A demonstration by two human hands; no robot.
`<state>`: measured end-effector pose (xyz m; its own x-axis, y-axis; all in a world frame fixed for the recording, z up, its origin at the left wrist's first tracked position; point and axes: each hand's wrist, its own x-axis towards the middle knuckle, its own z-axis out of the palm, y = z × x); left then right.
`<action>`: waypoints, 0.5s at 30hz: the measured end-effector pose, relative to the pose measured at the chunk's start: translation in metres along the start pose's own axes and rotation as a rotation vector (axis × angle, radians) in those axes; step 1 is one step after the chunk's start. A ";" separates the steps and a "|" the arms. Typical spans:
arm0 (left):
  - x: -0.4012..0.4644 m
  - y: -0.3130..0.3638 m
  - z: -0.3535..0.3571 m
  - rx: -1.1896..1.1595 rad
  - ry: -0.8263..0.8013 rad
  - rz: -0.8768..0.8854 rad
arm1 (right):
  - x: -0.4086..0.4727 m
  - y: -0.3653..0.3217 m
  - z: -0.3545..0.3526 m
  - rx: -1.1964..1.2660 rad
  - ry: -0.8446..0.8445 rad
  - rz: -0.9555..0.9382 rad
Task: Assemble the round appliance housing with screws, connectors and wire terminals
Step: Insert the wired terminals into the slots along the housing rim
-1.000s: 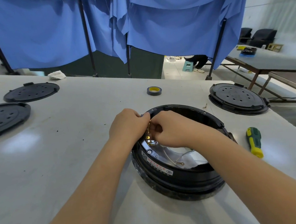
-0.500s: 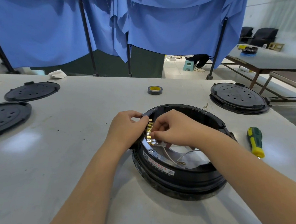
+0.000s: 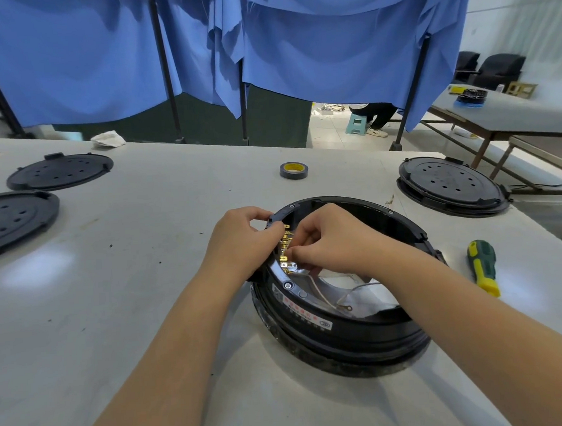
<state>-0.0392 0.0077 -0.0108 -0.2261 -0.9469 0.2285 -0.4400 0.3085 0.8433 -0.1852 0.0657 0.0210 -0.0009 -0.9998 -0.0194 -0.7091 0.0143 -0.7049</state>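
head view: round black housing (image 3: pixel 342 327) set on the white table (image 3: pixel 146 287), right of centre and near the front edge; red label (image 3: pixel 300 308) with white print along the near inner rim, too small to read; white sticker with a square code just left of it, also unreadable; small oval mark at the label's right end, letters not legible; no brand readable anywhere.

left hand (image 3: pixel 242 245) at the housing's left rim, wrist bent inward, fingers curled, thumb and fingertips pinching at the row of brass terminals (image 3: pixel 286 245) standing on the inner wall; right hand (image 3: pixel 334 239) reaching in over the opening from the right, knuckles up, fingers curled down, fingertips pinching a terminal low in the same row; exact piece between the fingertips hidden; both forearms stretched in from the bottom corners.

white wire (image 3: pixel 347 294) with a ring end lying loose on the metal plate inside the housing.

green and yellow screwdriver (image 3: pixel 483 266) flat on the table right of the housing, apart from it; roll of dark tape (image 3: pixel 293 170) with a yellow core farther back; black round covers (image 3: pixel 60 171) at far left, one more (image 3: pixel 450 185) at far right; blue curtain (image 3: pixel 295 40) hanging behind.
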 end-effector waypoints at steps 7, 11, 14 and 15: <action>-0.001 0.001 0.000 -0.007 -0.006 0.004 | 0.000 0.001 0.000 -0.013 -0.002 -0.022; -0.001 0.002 0.000 -0.008 -0.009 0.004 | -0.001 0.001 0.000 -0.055 -0.005 -0.065; -0.001 0.003 0.000 -0.018 -0.012 -0.005 | -0.002 0.000 -0.001 -0.084 -0.010 -0.083; -0.001 0.003 0.000 -0.019 -0.012 -0.006 | -0.002 -0.001 -0.001 -0.089 -0.012 -0.084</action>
<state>-0.0402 0.0094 -0.0088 -0.2340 -0.9477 0.2172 -0.4247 0.3006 0.8540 -0.1854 0.0681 0.0224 0.0695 -0.9972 0.0285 -0.7663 -0.0717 -0.6385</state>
